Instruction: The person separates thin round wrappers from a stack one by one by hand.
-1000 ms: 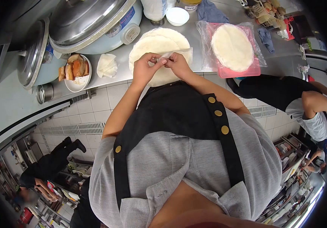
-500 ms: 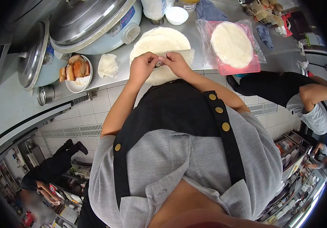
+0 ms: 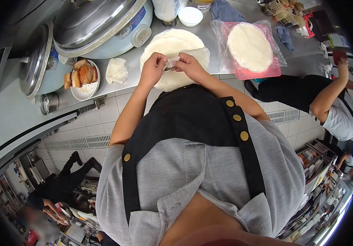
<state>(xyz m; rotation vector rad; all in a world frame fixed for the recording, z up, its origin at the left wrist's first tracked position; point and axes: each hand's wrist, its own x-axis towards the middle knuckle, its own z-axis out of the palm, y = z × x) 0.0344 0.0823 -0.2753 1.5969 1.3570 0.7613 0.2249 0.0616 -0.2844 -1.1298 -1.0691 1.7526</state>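
Observation:
On the metal counter in front of me lies a stack of thin round dough wrappers (image 3: 172, 39). My left hand (image 3: 152, 69) is over the near part of the stack, thumb and fingers pinched on the edge of the top wrapper. Beside it my right hand (image 3: 189, 67) pinches the same wrapper (image 3: 201, 54), which is partly lifted and folded back over the stack. A crumpled bit of its edge shows between the two hands. Left of the stack sits a loose folded wrapper (image 3: 116, 71).
A plate of braised meat chunks (image 3: 97, 84) and large lidded cookers (image 3: 123, 43) stand to the left. White bowls (image 3: 191, 16) are behind. On the right, a second wrapper stack (image 3: 250, 47) lies on plastic over a pink board (image 3: 262, 73). Co-workers (image 3: 324, 98) stand nearby.
My hands have moved slightly apart, and more of the crumpled wrapper edge shows between them. The co-worker on the right has raised an arm, holding something reddish.

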